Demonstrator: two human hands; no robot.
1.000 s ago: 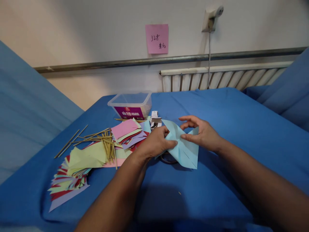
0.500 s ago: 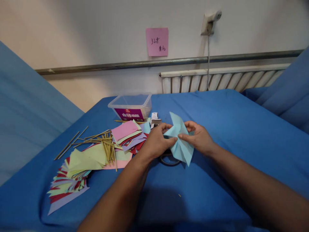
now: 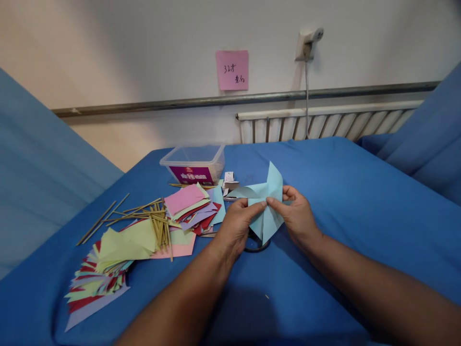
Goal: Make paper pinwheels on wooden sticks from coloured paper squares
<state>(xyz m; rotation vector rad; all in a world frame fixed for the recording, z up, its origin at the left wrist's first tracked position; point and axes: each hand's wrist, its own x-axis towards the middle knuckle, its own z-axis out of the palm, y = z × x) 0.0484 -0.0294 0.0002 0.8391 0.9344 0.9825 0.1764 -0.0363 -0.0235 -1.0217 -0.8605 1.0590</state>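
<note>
**Both hands pinching a light blue folded paper over the blue table**

The left hand (image 3: 237,223) and the right hand (image 3: 297,216) are meeting at the middle of the table (image 3: 342,192), which is wearing a blue cloth. Between them they are holding a light blue folded paper (image 3: 268,202), lifted just off the cloth. The left thumb and forefinger are closing on the paper's centre from one side, and the right thumb and forefinger are pinching it from the other, so the fingertips of the two hands are almost touching. One flap of the paper is standing up above the fingers, another is reaching toward the table's far left, and a pointed flap is hanging down below the hands.

Under the paper, a dark ring-shaped thing (image 3: 256,246) is lying on the cloth, mostly hidden by the hands; what it is cannot be told.

Toward the left edge of the table, a loose stack of coloured paper sheets (image 3: 192,206) is lying just beside the left hand, with thin wooden sticks (image 3: 158,218) scattered across and beside it. Nearer the front left corner, a fan of cut paper triangles (image 3: 101,269) is spreading out. At the far edge, a clear plastic box (image 3: 194,161) with a purple label is sitting, and a small white carton (image 3: 229,180) is lying just beside it. A pink note (image 3: 232,70) is sticking to the wall behind.
</note>
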